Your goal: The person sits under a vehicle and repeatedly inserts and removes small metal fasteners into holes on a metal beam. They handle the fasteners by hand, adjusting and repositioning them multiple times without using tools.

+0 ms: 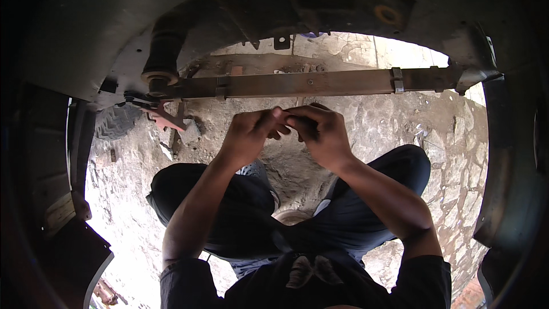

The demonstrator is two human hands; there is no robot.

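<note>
My left hand (251,131) and my right hand (324,133) meet in front of me, just on the near side of a long rusty metal bar (343,83) that looks like a leaf spring. Both hands have their fingers curled, with thumbs and fingertips pinched close together. Whatever lies between the fingertips is too small or too hidden to make out. The bar runs left to right and carries metal clamps (397,80) around it. Neither hand visibly touches the bar.
A dark curved metal panel (320,0) arches overhead, with dark panels on both sides. A black cylindrical part (164,51) hangs at the bar's left end. At left are a tyre (114,123), a red metal piece (166,117) and a stone (191,131) on rough ground (452,177).
</note>
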